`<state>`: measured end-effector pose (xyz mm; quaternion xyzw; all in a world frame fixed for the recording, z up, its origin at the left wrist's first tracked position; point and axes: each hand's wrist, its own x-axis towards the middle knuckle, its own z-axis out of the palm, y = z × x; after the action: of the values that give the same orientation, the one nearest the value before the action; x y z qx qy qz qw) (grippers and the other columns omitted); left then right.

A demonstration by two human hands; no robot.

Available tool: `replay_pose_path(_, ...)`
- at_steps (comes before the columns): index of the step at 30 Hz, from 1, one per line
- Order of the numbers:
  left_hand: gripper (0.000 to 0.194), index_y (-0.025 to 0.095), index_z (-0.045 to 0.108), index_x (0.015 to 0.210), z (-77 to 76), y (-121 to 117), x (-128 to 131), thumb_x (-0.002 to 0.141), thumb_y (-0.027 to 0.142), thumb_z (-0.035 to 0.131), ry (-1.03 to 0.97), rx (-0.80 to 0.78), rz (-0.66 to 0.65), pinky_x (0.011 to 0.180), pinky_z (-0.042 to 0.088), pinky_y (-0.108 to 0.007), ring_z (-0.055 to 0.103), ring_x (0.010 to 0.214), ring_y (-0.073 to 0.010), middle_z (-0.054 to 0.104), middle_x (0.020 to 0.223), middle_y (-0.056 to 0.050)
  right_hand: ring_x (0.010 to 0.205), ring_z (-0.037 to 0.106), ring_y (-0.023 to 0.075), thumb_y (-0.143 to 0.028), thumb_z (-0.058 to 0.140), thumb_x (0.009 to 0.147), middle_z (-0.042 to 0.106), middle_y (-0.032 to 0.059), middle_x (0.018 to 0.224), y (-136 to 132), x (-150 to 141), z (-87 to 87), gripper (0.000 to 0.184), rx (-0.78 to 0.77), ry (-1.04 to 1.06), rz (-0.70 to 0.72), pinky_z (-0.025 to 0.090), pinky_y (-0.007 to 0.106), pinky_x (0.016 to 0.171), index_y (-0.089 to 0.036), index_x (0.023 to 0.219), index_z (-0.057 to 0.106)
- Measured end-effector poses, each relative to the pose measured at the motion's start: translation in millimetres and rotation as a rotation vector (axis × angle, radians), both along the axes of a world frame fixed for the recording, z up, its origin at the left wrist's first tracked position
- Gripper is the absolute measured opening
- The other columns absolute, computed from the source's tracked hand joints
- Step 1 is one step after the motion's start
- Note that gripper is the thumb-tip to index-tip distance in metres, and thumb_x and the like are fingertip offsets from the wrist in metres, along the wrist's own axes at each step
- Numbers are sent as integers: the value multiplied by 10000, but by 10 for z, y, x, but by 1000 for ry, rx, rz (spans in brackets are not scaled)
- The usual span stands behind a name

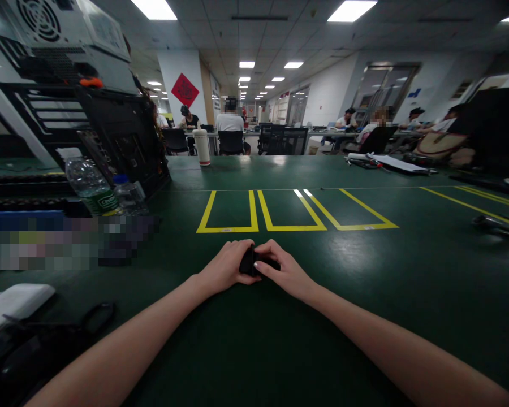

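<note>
Two bare forearms (129, 339) reach over the green table (254, 345) to one small black object (246, 262).

The left hand (225, 267) holds the black object between thumb and fingers, and the right hand (285, 272) grips it narrowly from its right side; whether the object touches the table, I cannot tell. Just beyond the object are yellow tape outlines (294, 228), and farther beyond, a little to its left, stands a white tumbler (202, 148). Well to the left of the object is a clear plastic bottle (83, 174).
</note>
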<state>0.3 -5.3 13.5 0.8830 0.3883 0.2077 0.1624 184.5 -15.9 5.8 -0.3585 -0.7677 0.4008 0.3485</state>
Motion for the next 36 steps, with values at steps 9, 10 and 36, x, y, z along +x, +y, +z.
replay_pose_path(9, 573, 165, 369, 1141, -8, 18, -4, 681, 345, 661, 0, -7, 2, 795, 435, -380, 517, 948, -238, 514, 1085, -90, 945, 530, 177, -289, 505, 800, 530, 32, 996, 30, -5, -33, 231, -60, 0, -8, 440, 389, 849, -206, 1012, 465)
replay_pose_path(10, 572, 164, 373, 1136, -10, 18, -5, 676, 342, 664, 0, -10, 5, 793, 436, -379, 518, 944, -239, 516, 1082, -91, 945, 530, 177, -285, 517, 792, 528, 27, 995, 29, 0, -34, 226, -49, 0, 2, 439, 388, 848, -207, 998, 469)
replay_pose_path(36, 594, 177, 360, 1151, -12, 27, -2, 673, 355, 663, -5, -22, 4, 795, 430, -380, 516, 942, -238, 510, 1082, -80, 912, 520, 164, -254, 508, 797, 501, 20, 970, 47, 6, -47, 182, 10, 11, -9, 448, 353, 816, -216, 973, 479)
